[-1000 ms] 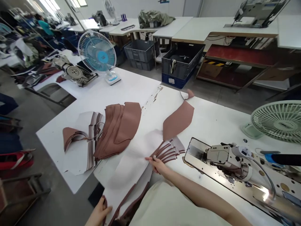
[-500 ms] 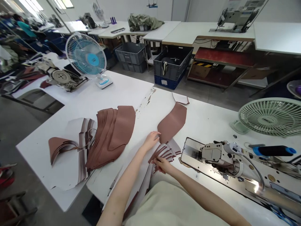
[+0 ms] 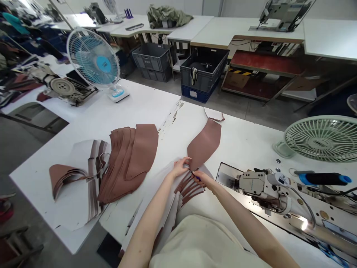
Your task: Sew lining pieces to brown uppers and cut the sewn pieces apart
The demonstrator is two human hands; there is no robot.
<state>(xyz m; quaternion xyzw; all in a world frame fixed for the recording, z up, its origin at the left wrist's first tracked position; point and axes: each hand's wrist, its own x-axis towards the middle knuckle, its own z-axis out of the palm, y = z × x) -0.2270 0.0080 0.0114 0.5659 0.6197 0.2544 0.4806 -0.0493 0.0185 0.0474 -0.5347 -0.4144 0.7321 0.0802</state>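
Observation:
My left hand (image 3: 180, 166) and my right hand (image 3: 201, 176) meet at the near end of a brown leather piece (image 3: 205, 143) that lies on the white table (image 3: 245, 143). Both hands have their fingers pinched on its lower edge. Just below them a fanned stack of brown and white cut pieces (image 3: 189, 186) lies near the table's front edge. To the left sits a larger pile of brown leather pieces (image 3: 129, 160).
A sewing machine lying on its side (image 3: 267, 186) is at the right, with a green fan (image 3: 320, 138) behind it. A blue fan (image 3: 93, 59) stands at the back left. Grey crates (image 3: 205, 72) sit on the floor beyond the table.
My left hand came up from the table's front edge to the brown piece. My right hand moved up from the fanned stack to meet it.

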